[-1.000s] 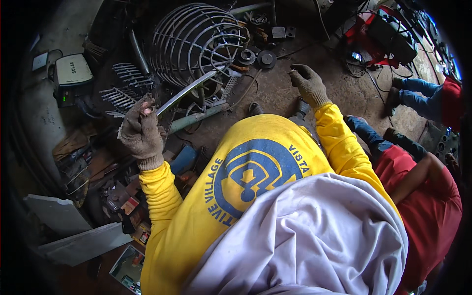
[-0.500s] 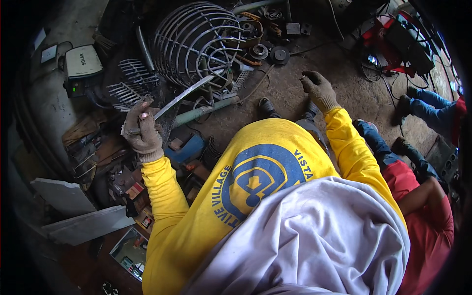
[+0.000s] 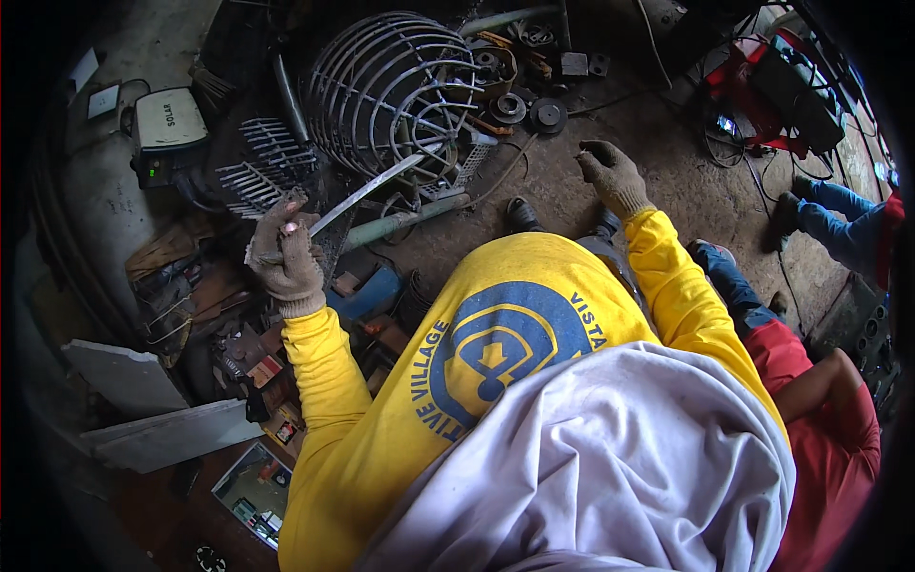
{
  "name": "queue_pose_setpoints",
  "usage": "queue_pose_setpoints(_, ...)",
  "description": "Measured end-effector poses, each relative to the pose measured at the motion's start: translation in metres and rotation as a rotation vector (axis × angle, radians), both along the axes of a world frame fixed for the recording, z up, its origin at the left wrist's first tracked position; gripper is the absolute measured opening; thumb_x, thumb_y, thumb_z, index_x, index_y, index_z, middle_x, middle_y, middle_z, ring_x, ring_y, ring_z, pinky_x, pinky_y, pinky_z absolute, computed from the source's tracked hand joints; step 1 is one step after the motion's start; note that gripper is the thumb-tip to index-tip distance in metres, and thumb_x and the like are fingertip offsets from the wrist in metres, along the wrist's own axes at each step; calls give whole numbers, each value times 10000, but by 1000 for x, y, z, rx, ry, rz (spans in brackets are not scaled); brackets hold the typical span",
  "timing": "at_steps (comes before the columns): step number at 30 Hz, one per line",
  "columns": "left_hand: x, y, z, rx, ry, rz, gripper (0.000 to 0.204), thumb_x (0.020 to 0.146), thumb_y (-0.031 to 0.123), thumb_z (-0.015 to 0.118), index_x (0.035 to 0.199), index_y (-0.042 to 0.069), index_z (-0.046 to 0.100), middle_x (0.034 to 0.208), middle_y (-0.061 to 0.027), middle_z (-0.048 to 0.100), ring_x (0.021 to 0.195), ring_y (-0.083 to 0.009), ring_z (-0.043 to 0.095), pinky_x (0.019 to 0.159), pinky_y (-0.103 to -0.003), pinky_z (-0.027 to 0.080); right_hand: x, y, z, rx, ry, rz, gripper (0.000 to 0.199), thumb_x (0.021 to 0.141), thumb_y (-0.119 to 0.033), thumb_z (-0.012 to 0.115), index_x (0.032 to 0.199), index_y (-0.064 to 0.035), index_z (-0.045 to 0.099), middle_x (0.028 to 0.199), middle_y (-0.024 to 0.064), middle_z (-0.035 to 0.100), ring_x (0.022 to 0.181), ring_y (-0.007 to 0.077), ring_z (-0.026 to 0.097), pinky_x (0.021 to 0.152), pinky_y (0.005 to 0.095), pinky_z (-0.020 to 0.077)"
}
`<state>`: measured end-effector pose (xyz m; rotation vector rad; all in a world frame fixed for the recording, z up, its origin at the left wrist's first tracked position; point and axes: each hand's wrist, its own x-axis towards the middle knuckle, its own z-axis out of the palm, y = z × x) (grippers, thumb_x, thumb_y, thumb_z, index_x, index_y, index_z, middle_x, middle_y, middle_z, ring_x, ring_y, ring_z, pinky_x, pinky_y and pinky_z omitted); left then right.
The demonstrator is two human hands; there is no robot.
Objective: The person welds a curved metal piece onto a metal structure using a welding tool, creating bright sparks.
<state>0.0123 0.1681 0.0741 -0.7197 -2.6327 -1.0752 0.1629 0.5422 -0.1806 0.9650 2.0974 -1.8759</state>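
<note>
Metal strip (image 3: 367,191) clenched in gloved left hand (image 3: 284,262); right hand (image 3: 613,176) loose, empty, beside wire cage (image 3: 396,91).

A metal workshop: a round grey wire cage (image 3: 396,91), steel discs (image 3: 529,110) and scrap crowd the grimy concrete floor (image 3: 658,181) at upper centre.

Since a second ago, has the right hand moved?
Cannot tell: the camera itself shifted. The right hand hangs open and empty above the floor, near the black discs, much as before.

left hand (image 3: 284,257) fisted, right hand (image 3: 612,176) loosely open
</note>
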Motion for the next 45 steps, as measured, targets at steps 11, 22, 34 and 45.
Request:
queue_pose_setpoints(11, 4, 0, 2, -4, -87, 85, 402, 966, 325, 540, 1116, -17, 689, 901, -129, 745, 574, -144, 666, 459, -233, 447, 16, -7, -21, 41, -27, 32, 374, 996, -264, 650, 1297, -42, 655, 1113, 90, 725, 874, 158, 666, 789, 282, 546)
queue_pose_setpoints(22, 0, -1, -1, 21, -17, 41, 428, 962, 370, 584, 1105, -19, 689, 947, -143, 743, 690, -215, 721, 615, -293, 547, 8, 4, -9, 36, -77, 28, 433, 956, -342, 655, 1274, -50, 672, 1168, 125, 738, 951, 220, 722, 862, 323, 546)
queue_pose_setpoints(34, -2, -2, -2, -27, 25, 28, 427, 963, 382, 564, 1094, -2, 698, 874, -136, 747, 612, -173, 701, 471, -250, 479, 5, 8, -17, 11, -77, 53, 443, 951, -347, 662, 1279, -49, 668, 1177, 133, 734, 993, 245, 714, 887, 334, 541)
queue_pose_setpoints(45, -1, 0, -3, -13, 33, 45, 439, 966, 393, 564, 1081, -10, 696, 866, -138, 749, 612, -166, 691, 507, -253, 497, 3, 11, -27, 73, -64, 70, 443, 941, -368, 665, 1264, -64, 680, 1212, 141, 724, 1107, 294, 691, 950, 360, 522)
